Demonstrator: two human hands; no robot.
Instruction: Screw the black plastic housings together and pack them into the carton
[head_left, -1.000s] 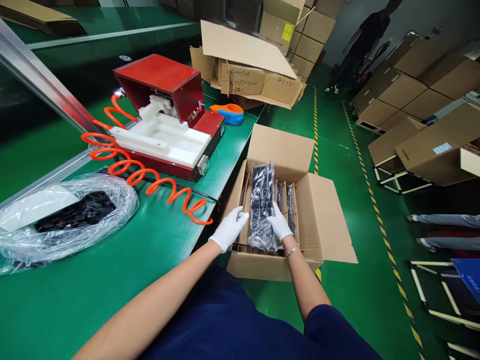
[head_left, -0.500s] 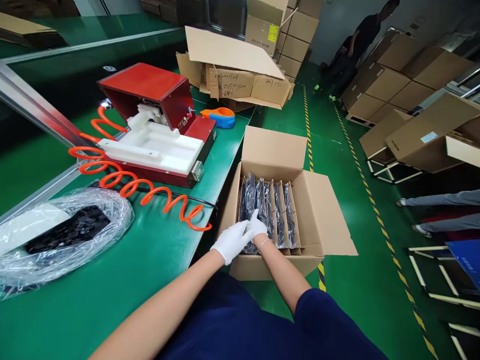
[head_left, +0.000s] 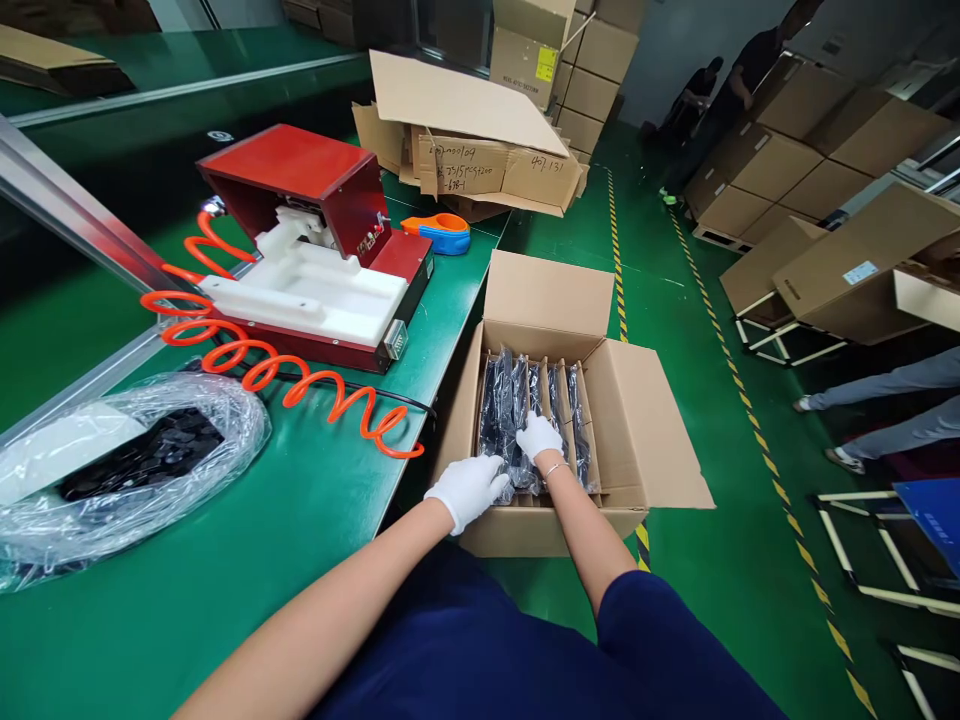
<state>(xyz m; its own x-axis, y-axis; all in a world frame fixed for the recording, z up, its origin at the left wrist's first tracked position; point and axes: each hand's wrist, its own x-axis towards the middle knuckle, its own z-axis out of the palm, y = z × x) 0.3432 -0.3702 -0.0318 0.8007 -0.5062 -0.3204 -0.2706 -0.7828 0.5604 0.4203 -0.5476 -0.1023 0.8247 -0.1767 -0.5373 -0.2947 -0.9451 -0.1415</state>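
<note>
An open cardboard box [head_left: 555,538] holds several black parts in clear plastic bags [head_left: 498,400], standing on edge between cardboard dividers [head_left: 587,440]. My right hand [head_left: 540,437], in a white glove, reaches into the middle of the box. Its fingers are curled on the top of a bagged part, and their tips are partly hidden. My left hand [head_left: 466,492], gloved too, rests at the near left corner of the box. Its fingers are stretched forward beside the plastic of the leftmost bags, with no part seen in its grasp.
Left of the box, a green workbench [head_left: 322,540] carries a red machine [head_left: 292,165] with a white fixture, a coiled orange hose [head_left: 307,385], a tape dispenser [head_left: 442,235] and a plastic bag of black parts [head_left: 150,455]. Flattened cardboard [head_left: 465,110] lies behind. People stand by stacked cartons [head_left: 780,160].
My hands, together over the left bags before, have come apart. The right has moved right and farther into the box; the left has stayed near the corner. A person at the back has shifted right.
</note>
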